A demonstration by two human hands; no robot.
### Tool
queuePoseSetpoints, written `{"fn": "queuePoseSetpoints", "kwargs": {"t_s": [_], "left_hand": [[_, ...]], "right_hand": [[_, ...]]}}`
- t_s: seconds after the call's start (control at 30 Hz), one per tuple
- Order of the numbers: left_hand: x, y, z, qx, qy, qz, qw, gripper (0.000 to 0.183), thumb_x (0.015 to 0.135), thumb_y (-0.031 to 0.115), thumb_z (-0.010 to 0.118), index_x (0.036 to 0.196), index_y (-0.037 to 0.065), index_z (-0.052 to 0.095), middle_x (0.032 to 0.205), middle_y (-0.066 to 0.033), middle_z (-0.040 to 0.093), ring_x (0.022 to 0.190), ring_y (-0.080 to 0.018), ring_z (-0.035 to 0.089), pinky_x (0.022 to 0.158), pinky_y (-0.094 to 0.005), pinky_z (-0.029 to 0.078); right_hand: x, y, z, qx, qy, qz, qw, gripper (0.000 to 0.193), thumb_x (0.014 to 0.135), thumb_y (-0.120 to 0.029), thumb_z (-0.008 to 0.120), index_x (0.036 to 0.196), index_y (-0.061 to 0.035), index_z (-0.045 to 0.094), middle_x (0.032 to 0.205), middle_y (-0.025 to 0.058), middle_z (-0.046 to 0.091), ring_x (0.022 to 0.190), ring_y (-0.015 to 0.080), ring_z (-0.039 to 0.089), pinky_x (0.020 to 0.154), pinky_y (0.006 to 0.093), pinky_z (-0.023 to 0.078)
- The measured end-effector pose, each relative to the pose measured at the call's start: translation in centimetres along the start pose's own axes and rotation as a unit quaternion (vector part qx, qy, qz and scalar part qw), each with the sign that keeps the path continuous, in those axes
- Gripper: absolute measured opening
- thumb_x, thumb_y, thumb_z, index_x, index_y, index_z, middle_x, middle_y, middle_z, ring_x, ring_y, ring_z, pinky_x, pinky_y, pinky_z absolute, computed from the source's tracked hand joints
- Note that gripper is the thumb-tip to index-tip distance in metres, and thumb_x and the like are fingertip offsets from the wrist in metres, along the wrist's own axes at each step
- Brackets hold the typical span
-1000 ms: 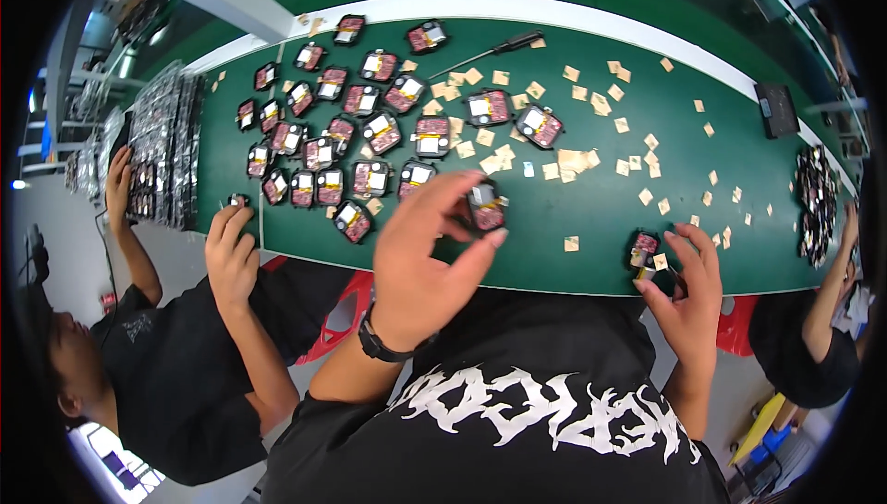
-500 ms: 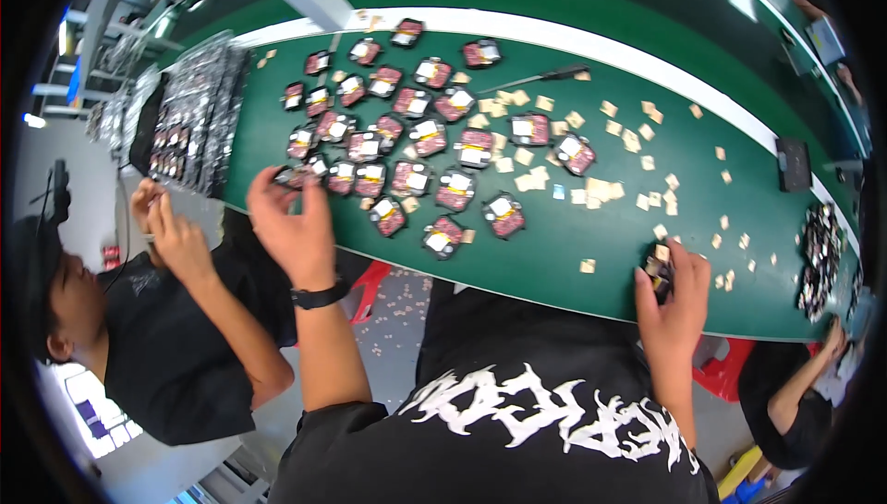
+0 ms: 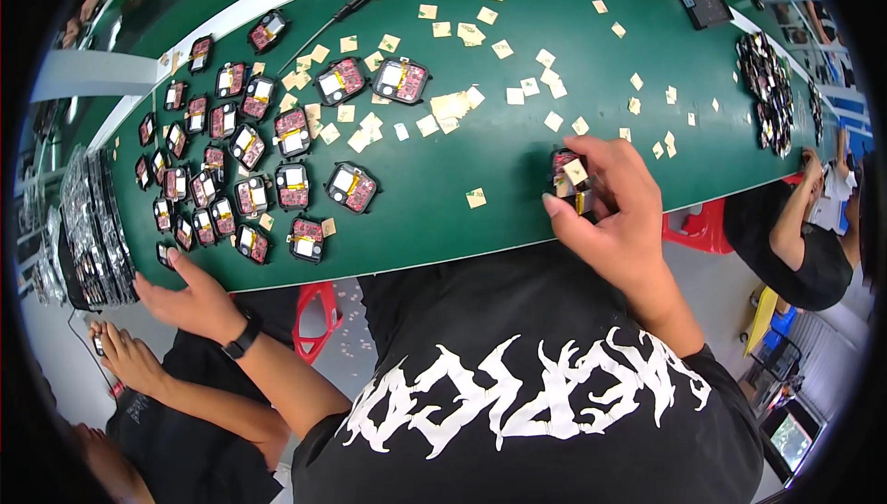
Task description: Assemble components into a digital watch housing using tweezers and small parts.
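Observation:
On the green table (image 3: 443, 213) lie several small black watch-like housings, one of them a housing (image 3: 353, 187) with a red circuit board, a white patch and a yellow strip. My right hand (image 3: 619, 204) has thumb and fingers around a similar housing (image 3: 562, 164) at the table's near side, and a beige square lies over part of it. My left hand (image 3: 194, 299), with a black wristband, is stretched out with its fingers apart at the near left edge. Just beyond its fingertips sits another housing (image 3: 164, 255), partly covered by a finger.
Loose beige squares (image 3: 453, 109) are scattered over the table. A black-handled screwdriver (image 3: 358, 0) lies at the back. Stacked trays (image 3: 92, 236) stand at the left end, a dark pile of parts (image 3: 765, 93) at the right. A co-worker's hands (image 3: 129, 356) are close to my left hand.
The view has swung to the right, so the housings appear further left. My left hand has opened away from the housing at its fingertips. My right hand still grips its housing.

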State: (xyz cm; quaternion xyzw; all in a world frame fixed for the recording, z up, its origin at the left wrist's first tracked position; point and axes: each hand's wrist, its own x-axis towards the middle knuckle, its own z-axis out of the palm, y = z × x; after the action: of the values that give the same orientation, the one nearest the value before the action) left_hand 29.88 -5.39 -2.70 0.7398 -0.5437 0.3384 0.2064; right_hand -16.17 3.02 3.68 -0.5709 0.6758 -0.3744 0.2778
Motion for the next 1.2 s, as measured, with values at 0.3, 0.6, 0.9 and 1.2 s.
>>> {"fn": "queuePoseSetpoints", "kwargs": {"t_s": [0.3,0.6,0.9,1.2], "left_hand": [[-2.6,21.5,-10.9,-0.733,-0.549,0.027,0.401,0.058,0.107,0.034,0.047,0.15,-0.003,0.04,0.126,-0.0114,0.064,0.084,-0.0121,0.06,0.066,-0.0228,0.046],[-3.5,23.2,-11.4,-0.718,-0.639,-0.1,0.257,0.036,0.099,-0.001,0.057,0.134,-0.007,0.051,0.113,-0.0118,0.064,0.097,-0.0141,0.066,0.08,-0.0268,0.058],[-4.7,24.6,-11.6,-0.742,-0.562,-0.125,0.344,0.038,0.095,-0.007,0.06,0.132,-0.007,0.05,0.114,-0.0148,0.064,0.101,-0.0191,0.067,0.086,-0.0307,0.059],[-5.5,24.5,-12.1,-0.737,-0.523,-0.123,0.41,0.028,0.094,-0.009,0.06,0.121,-0.006,0.055,0.105,-0.0115,0.064,0.09,-0.0142,0.069,0.076,-0.0252,0.059]], "right_hand": [[0.4,-2.7,-0.1,0.025,-0.153,-0.077,0.985,0.066,0.07,0.001,0.077,0.134,-0.0098,0.063,0.101,0.0075,0.062,0.08,0.0156,0.062,0.064,0.0262,0.053],[-1.2,-2.5,-1.1,0.135,-0.048,0.097,0.985,0.042,0.087,-0.004,0.073,0.128,-0.0032,0.062,0.101,0.003,0.062,0.077,0.0033,0.055,0.058,0.0185,0.044],[-3.1,-0.6,0.4,0.457,-0.062,0.352,0.815,0.032,0.107,-0.03,0.051,0.101,-0.002,0.066,0.077,0.0042,0.062,0.055,0.0058,0.045,0.049,0.0212,0.032],[-2.8,-1.7,1.2,0.449,-0.106,0.315,0.83,0.013,0.105,-0.017,0.051,0.113,-0.0065,0.047,0.082,0.014,0.069,0.05,0.0081,0.049,0.045,0.0202,0.033]]}}
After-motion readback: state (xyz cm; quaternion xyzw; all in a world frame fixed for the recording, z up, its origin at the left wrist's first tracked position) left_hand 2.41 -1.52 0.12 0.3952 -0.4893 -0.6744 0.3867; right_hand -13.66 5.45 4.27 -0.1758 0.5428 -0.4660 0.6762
